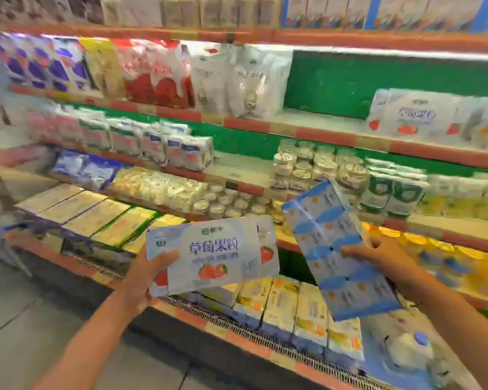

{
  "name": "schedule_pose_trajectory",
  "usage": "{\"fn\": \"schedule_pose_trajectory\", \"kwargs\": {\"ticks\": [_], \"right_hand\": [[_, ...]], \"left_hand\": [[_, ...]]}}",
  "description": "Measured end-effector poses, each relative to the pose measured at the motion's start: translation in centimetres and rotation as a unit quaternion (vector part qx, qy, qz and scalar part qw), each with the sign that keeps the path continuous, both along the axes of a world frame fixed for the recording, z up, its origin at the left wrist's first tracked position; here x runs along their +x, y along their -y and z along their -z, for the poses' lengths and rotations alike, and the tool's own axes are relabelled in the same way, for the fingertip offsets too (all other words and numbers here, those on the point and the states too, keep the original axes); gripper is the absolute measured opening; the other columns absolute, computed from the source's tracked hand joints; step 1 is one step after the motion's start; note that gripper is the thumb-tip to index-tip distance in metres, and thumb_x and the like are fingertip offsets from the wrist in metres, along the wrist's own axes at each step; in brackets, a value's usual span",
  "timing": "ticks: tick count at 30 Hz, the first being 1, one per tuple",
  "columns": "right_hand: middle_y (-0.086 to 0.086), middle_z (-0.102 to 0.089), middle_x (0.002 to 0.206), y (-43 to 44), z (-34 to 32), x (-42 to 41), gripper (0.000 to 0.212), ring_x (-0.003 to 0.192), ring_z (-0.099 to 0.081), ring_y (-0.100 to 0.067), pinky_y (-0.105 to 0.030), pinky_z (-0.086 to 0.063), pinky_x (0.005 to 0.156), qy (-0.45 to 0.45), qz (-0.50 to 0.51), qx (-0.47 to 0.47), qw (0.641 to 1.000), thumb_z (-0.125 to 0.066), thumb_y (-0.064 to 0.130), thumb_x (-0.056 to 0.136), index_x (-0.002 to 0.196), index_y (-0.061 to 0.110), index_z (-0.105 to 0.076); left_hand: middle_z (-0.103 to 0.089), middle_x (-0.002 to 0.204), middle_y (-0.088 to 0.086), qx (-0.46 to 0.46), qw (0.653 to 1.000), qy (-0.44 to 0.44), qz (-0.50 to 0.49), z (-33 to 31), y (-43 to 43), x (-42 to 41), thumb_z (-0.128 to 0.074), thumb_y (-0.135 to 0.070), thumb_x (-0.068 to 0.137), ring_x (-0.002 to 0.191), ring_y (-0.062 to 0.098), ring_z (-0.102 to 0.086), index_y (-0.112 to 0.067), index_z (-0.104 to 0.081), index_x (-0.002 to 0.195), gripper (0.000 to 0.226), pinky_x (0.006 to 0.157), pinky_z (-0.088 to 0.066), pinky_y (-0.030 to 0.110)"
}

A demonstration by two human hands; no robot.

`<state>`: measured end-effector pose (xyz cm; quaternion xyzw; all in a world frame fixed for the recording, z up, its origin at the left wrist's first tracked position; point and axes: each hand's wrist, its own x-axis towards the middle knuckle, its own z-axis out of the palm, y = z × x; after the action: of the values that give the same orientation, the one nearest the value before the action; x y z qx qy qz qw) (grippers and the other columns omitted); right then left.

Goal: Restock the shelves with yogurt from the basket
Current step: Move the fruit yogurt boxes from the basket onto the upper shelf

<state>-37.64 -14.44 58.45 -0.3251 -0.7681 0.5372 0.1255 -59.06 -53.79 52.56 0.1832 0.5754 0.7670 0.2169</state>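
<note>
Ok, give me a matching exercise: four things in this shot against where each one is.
Things:
1. strawberry yogurt pack
2. blue-and-white yogurt pack
3. red-and-white bags
4. green-and-white cartons

Places:
A. in the right hand
B. upper shelf, left of centre
C. in the left hand
D. middle shelf, right of the stacked cups

Pairs: 1-C, 2-A, 3-B, 4-D

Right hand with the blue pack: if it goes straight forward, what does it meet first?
Probably the green-and-white cups on the shelf behind the blue pack that the right hand holds; depth is unclear.
</note>
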Motion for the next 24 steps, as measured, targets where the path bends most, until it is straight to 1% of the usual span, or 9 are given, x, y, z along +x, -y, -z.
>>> {"fn": "schedule_pose_trajectory", "kwargs": {"ticks": [4, 6, 9, 11, 14, 17, 18, 20, 24], "right_hand": [[-0.009, -0.078, 0.085, 1.9, -0.7, -6.3, 0.031, 0.072, -0.075, -0.031, -0.041, -0.061, 0.065, -0.01, -0.036, -0.001, 0.999, -0.085, 0.026, 0.074, 0.1, 0.014, -0.073], [-0.01, -0.078, 0.087, 2.5, -0.9, -9.4, 0.039, 0.075, -0.075, -0.033, -0.047, -0.061, 0.071, 0.001, -0.056, -0.008, 0.998, -0.089, 0.031, 0.068, 0.1, 0.014, -0.073], [-0.01, -0.078, 0.089, 2.9, -0.8, -14.2, 0.05, 0.078, -0.075, -0.034, -0.054, -0.061, 0.076, 0.011, -0.063, -0.008, 0.998, -0.092, 0.037, 0.059, 0.101, 0.016, -0.074], [-0.01, -0.078, 0.089, 2.9, -0.6, -17.4, 0.052, 0.079, -0.075, -0.034, -0.057, -0.06, 0.078, 0.007, -0.065, 0.004, 0.998, -0.092, 0.041, 0.058, 0.101, 0.017, -0.074], [-0.009, -0.077, 0.085, 3.1, -0.8, -21.9, 0.052, 0.074, -0.075, -0.029, -0.046, -0.062, 0.069, 0.003, -0.084, 0.022, 0.996, -0.091, 0.04, 0.058, 0.099, 0.013, -0.073], [0.0, -0.075, 0.073, 3.0, -1.5, -26.4, 0.026, 0.056, -0.07, -0.011, -0.024, -0.053, 0.048, -0.008, -0.088, 0.059, 0.994, -0.087, 0.024, 0.074, 0.09, 0.015, -0.069], [0.003, -0.073, 0.073, 2.9, -1.7, -27.9, 0.023, 0.054, -0.068, -0.008, -0.022, -0.05, 0.046, -0.013, -0.092, 0.085, 0.992, -0.086, 0.024, 0.075, 0.086, 0.019, -0.067], [0.006, -0.065, 0.075, 2.8, -1.9, -31.0, 0.031, 0.059, -0.062, -0.011, -0.027, -0.042, 0.049, 0.0, -0.096, 0.189, 0.977, -0.086, 0.036, 0.074, 0.081, 0.023, -0.058], [-0.004, -0.067, 0.093, 2.5, -2.0, -36.3, 0.055, 0.082, -0.063, -0.028, -0.036, -0.047, 0.065, 0.006, -0.091, 0.389, 0.917, -0.082, 0.055, 0.068, 0.105, 0.021, -0.059]], "left_hand": [[-0.072, 0.121, 0.019, -0.003, 1.0, 0.008, -0.01, 0.1, 3.0, -4.6, -0.067, -0.009, 0.087, 0.108, 0.038, -0.071, -0.018, -0.069, 0.125, 0.039, 0.079, -0.063, 0.046], [-0.07, 0.126, 0.019, 0.007, 1.0, 0.013, -0.021, 0.9, 4.3, -6.8, -0.071, -0.021, 0.083, 0.114, 0.04, -0.068, -0.021, -0.071, 0.123, 0.04, 0.09, -0.059, 0.054], [-0.069, 0.128, 0.02, 0.007, 0.998, 0.029, -0.049, 1.6, 5.4, -9.7, -0.092, -0.042, 0.061, 0.117, 0.042, -0.066, -0.021, -0.072, 0.123, 0.068, 0.104, -0.046, 0.064], [-0.068, 0.129, 0.02, 0.006, 0.998, 0.022, -0.051, 1.8, 5.7, -11.8, -0.091, -0.042, 0.061, 0.118, 0.041, -0.066, -0.019, -0.069, 0.127, 0.073, 0.106, -0.043, 0.065], [-0.064, 0.134, 0.023, -0.003, 0.999, 0.015, -0.042, 2.3, 5.8, -15.1, -0.087, -0.042, 0.068, 0.122, 0.043, -0.063, -0.017, -0.065, 0.133, 0.073, 0.107, -0.041, 0.067], [-0.061, 0.137, 0.025, 0.016, 0.999, 0.027, -0.043, 2.2, 5.6, -18.4, -0.09, -0.041, 0.066, 0.124, 0.046, -0.061, -0.019, -0.06, 0.137, 0.08, 0.104, -0.04, 0.073], [-0.061, 0.138, 0.024, 0.017, 0.999, 0.024, -0.042, 2.0, 5.4, -19.4, -0.091, -0.04, 0.066, 0.124, 0.046, -0.06, -0.019, -0.059, 0.139, 0.083, 0.104, -0.04, 0.073], [-0.062, 0.138, 0.022, 0.014, 0.999, 0.012, -0.041, 2.0, 4.9, -21.1, -0.093, -0.043, 0.062, 0.124, 0.045, -0.061, -0.02, -0.058, 0.14, 0.088, 0.104, -0.041, 0.07], [-0.063, 0.136, 0.021, 0.017, 0.998, 0.015, -0.059, 2.6, 4.4, -24.4, -0.092, -0.046, 0.062, 0.122, 0.043, -0.063, -0.021, -0.06, 0.138, 0.086, 0.104, -0.042, 0.069]]}}
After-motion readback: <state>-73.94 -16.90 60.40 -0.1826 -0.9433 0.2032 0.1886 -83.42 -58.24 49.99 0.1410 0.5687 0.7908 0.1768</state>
